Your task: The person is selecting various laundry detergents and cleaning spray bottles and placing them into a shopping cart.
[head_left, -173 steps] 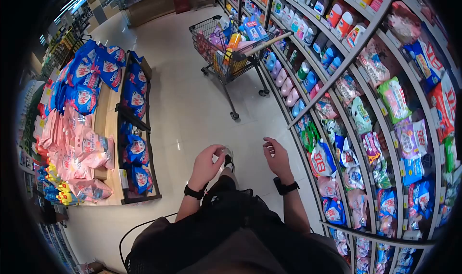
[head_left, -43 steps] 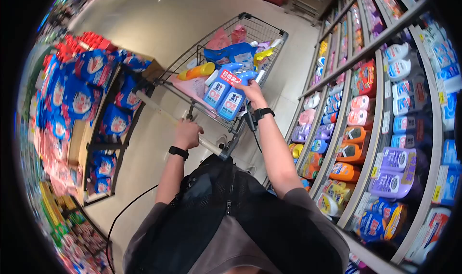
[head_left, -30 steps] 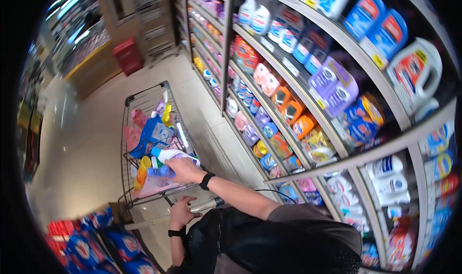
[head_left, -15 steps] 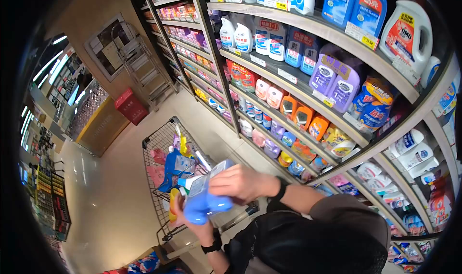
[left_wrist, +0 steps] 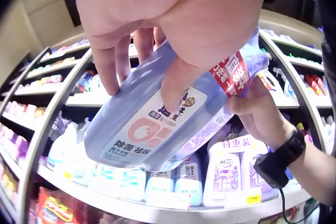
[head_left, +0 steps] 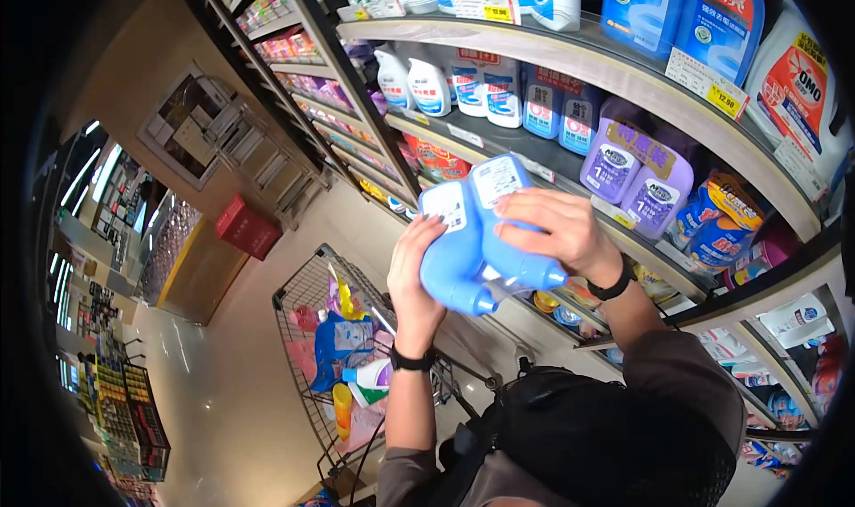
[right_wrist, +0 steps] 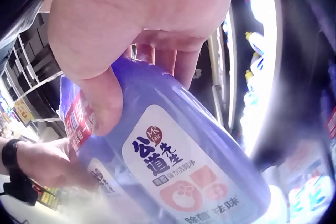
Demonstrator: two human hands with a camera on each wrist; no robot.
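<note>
Both my hands hold a shrink-wrapped twin pack of blue toilet cleaner bottles (head_left: 485, 231), raised in front of the shelf. It is tipped with the nozzle caps toward me and the bases toward the shelf, white back labels facing up. My left hand (head_left: 415, 271) grips the left bottle, thumb pressed on its front label in the left wrist view. On the other bottle, my right hand (head_left: 565, 231) has its fingers over the top side and its thumb (right_wrist: 107, 106) near the red wrap band. Similar blue twin bottles (head_left: 579, 122) stand on the shelf just beyond.
A wire shopping cart (head_left: 298, 273) stands below left, holding a blue bag (head_left: 343, 338), a yellow bottle (head_left: 342, 409) and a white bottle (head_left: 374, 373). Purple twin bottles (head_left: 634, 170) share the shelf with price tags along its edge. A red bin (head_left: 248, 228) is farther back.
My right hand took the twin pack from the cart and lifted it toward the shelf. The left hand left the cart handle area and joined the grip. The pack has turned over.
</note>
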